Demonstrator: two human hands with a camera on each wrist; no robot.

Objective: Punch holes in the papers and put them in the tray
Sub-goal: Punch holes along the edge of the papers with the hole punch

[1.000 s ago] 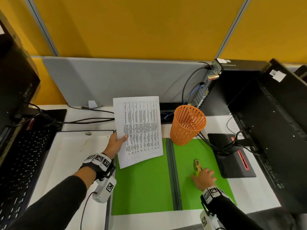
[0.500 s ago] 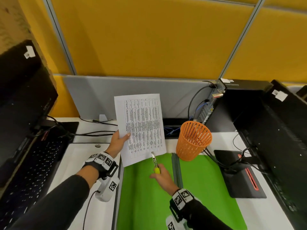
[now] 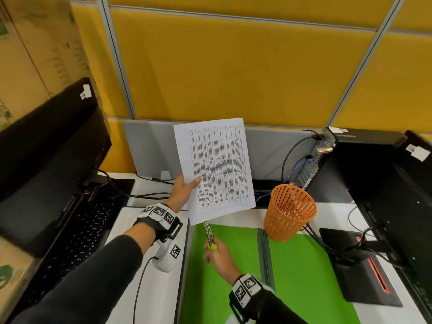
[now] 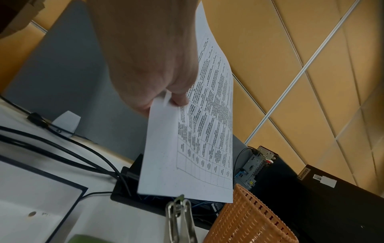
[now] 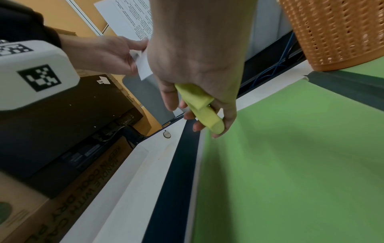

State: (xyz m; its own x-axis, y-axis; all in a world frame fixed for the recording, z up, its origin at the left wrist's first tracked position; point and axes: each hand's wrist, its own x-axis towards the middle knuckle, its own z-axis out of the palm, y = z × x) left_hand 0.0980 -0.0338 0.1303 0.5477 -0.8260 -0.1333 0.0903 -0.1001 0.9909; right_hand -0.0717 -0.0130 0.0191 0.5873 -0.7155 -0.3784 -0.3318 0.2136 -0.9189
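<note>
White paper [image 3: 216, 169] printed with a dense table is up in the air, and we've got it pinched at its left edge in our left hand [image 3: 183, 191], thumb on the printed face, fingers behind, forearm reaching forward and up from the near left. The sheet stands nearly upright, tilted a touch, over the far edge of the green mat [image 3: 304, 277]. Right hand [image 3: 221, 257] now: wrist low over the mat's near left part, fingers wrapped round the yellow-green handles of the hole punch [image 3: 209, 235], its metal head pointing up and away at the paper's bottom edge. From the left wrist view the metal jaws sit right at that lower edge, though we can't tell whether they're touching it. The orange mesh basket [image 3: 289, 213] stands at the mat's far edge, to the right of the paper. Black monitors flank the table on both sides.
</note>
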